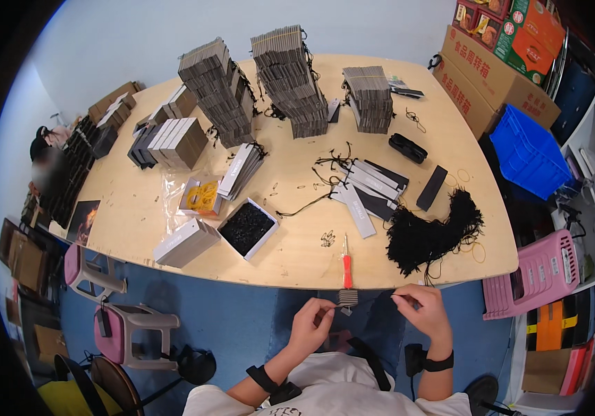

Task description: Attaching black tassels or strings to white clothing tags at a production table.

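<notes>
Work appears partway along: the left hand (313,323) pinches a thin dark cord (337,306) beside a small grey bundle (347,297) at the table's (297,258) near edge, the right hand's (422,312) fingertips meet, their hold unclear, far grey stacks (285,80) seem finished, and loose black cords (428,232) remain at right.

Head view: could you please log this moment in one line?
left hand: pinching dark strand; right hand: curled, grip unclear; red-handled tool: on table; black cords: piled on table
</notes>
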Action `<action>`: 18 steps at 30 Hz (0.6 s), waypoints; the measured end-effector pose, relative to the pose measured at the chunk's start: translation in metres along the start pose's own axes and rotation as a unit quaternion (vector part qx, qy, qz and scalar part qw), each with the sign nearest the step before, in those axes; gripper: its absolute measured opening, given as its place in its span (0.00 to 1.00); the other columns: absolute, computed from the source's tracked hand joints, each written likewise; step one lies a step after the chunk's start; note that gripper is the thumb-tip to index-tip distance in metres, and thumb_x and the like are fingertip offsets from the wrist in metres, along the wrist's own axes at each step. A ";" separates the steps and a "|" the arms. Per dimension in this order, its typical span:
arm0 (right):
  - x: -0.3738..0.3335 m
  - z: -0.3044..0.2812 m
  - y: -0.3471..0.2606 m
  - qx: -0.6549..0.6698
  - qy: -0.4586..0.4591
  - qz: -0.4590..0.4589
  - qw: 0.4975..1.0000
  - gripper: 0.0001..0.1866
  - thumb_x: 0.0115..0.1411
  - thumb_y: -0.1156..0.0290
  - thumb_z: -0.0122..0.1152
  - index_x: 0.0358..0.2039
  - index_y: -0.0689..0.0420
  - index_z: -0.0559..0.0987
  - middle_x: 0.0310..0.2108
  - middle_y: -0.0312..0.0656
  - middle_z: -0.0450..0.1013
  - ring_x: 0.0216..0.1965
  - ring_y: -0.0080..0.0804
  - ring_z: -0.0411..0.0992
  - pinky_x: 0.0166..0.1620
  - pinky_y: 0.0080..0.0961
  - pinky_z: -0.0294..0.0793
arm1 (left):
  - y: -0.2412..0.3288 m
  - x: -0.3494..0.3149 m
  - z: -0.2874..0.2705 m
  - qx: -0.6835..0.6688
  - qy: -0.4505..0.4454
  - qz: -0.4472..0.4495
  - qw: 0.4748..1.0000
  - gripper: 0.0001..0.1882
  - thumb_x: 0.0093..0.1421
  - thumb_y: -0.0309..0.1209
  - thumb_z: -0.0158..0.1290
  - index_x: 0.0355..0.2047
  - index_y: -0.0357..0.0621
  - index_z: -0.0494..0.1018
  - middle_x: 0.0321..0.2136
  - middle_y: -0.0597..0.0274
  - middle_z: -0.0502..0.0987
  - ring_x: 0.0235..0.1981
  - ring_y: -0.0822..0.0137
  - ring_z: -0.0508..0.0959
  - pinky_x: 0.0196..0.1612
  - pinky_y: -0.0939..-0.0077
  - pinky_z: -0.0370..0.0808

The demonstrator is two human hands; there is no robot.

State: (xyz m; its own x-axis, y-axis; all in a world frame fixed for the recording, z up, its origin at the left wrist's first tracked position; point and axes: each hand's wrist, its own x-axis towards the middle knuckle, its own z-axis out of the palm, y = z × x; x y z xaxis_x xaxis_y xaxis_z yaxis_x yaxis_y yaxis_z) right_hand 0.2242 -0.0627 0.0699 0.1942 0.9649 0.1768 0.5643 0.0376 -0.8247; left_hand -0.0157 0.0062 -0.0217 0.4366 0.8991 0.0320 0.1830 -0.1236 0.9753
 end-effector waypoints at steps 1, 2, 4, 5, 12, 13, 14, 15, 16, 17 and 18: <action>-0.006 -0.002 0.008 0.012 0.035 0.024 0.999 0.04 0.55 0.77 0.65 0.30 0.63 0.79 0.22 0.39 0.75 0.18 0.20 0.68 0.23 0.18 0.66 | 0.005 0.002 0.000 0.000 -0.002 0.001 1.000 0.05 0.61 0.23 0.53 0.38 0.39 0.75 0.30 0.63 0.75 0.25 0.73 0.76 0.27 0.82 0.70; -0.011 -0.002 0.016 0.010 0.056 0.022 0.998 0.04 0.55 0.78 0.65 0.31 0.64 0.80 0.22 0.39 0.75 0.19 0.19 0.68 0.24 0.17 0.66 | 0.008 0.004 -0.001 0.024 0.025 0.033 0.999 0.04 0.60 0.23 0.54 0.36 0.39 0.75 0.28 0.62 0.74 0.24 0.73 0.75 0.25 0.81 0.70; -0.019 -0.002 0.029 0.003 0.065 0.045 0.997 0.04 0.55 0.78 0.65 0.31 0.64 0.80 0.22 0.39 0.75 0.19 0.19 0.67 0.24 0.17 0.66 | 0.012 0.005 -0.002 0.049 0.053 0.064 0.995 0.03 0.59 0.22 0.55 0.35 0.39 0.75 0.27 0.61 0.72 0.23 0.72 0.74 0.24 0.80 0.69; -0.023 -0.001 0.035 -0.003 0.074 0.067 0.995 0.04 0.55 0.78 0.65 0.31 0.64 0.80 0.22 0.39 0.75 0.19 0.19 0.67 0.24 0.17 0.67 | 0.013 0.004 -0.003 0.055 0.061 0.078 0.994 0.04 0.59 0.22 0.55 0.35 0.40 0.75 0.28 0.61 0.73 0.23 0.72 0.75 0.23 0.80 0.69; -0.060 0.021 0.084 0.066 0.030 0.178 0.981 0.06 0.58 0.74 0.64 0.33 0.62 0.82 0.21 0.40 0.76 0.22 0.20 0.75 0.26 0.18 0.70 | 0.020 0.008 0.000 0.116 0.052 0.183 0.975 0.10 0.55 0.20 0.55 0.37 0.45 0.78 0.32 0.60 0.76 0.25 0.68 0.78 0.26 0.78 0.74; -0.064 0.028 0.090 0.068 0.032 0.179 0.981 0.06 0.58 0.74 0.64 0.33 0.62 0.82 0.21 0.40 0.76 0.22 0.20 0.75 0.26 0.18 0.70 | 0.020 0.008 0.001 0.117 0.050 0.184 0.975 0.10 0.55 0.20 0.55 0.37 0.45 0.78 0.32 0.60 0.76 0.25 0.68 0.78 0.26 0.78 0.74; -0.067 0.036 0.096 0.072 -0.002 0.186 0.980 0.06 0.58 0.73 0.64 0.33 0.62 0.82 0.22 0.40 0.76 0.22 0.21 0.75 0.26 0.19 0.70 | 0.021 0.008 0.001 0.124 0.044 0.184 0.974 0.10 0.55 0.18 0.55 0.37 0.43 0.78 0.33 0.58 0.76 0.26 0.67 0.78 0.28 0.78 0.74; -0.070 0.043 0.099 0.077 -0.035 0.193 0.978 0.06 0.59 0.72 0.63 0.33 0.62 0.82 0.22 0.40 0.77 0.22 0.21 0.75 0.26 0.19 0.70 | 0.022 0.008 0.002 0.131 0.038 0.185 0.973 0.10 0.56 0.16 0.54 0.37 0.42 0.78 0.33 0.57 0.75 0.27 0.66 0.78 0.30 0.79 0.74; -0.072 0.049 0.101 0.075 -0.050 0.190 0.978 0.07 0.59 0.72 0.63 0.34 0.62 0.82 0.22 0.40 0.77 0.22 0.21 0.75 0.27 0.19 0.71 | 0.023 0.009 0.003 0.133 0.037 0.187 0.973 0.10 0.56 0.16 0.54 0.37 0.42 0.78 0.33 0.57 0.75 0.27 0.66 0.78 0.30 0.79 0.74; -0.074 0.055 0.103 0.077 -0.048 0.188 0.978 0.07 0.59 0.72 0.63 0.34 0.62 0.82 0.22 0.40 0.77 0.22 0.21 0.75 0.27 0.19 0.71 | 0.025 0.009 0.004 0.135 0.042 0.181 0.973 0.11 0.55 0.16 0.54 0.37 0.42 0.79 0.33 0.56 0.75 0.27 0.65 0.78 0.30 0.78 0.74; -0.076 0.061 0.106 0.086 -0.057 0.194 0.976 0.07 0.59 0.72 0.63 0.34 0.62 0.82 0.22 0.39 0.77 0.23 0.20 0.75 0.27 0.18 0.71 | 0.026 0.008 0.004 0.138 0.048 0.175 0.974 0.12 0.55 0.15 0.54 0.38 0.43 0.79 0.33 0.56 0.75 0.27 0.65 0.78 0.31 0.78 0.74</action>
State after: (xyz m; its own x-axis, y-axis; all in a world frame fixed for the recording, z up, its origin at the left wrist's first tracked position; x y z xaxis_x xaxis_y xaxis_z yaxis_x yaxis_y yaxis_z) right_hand 0.2201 -0.1165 -0.0634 0.2694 0.9378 -0.2188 0.3215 -0.3018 -0.8975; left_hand -0.0036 0.0086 0.0035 0.4327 0.8148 0.3858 0.2723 -0.5261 0.8057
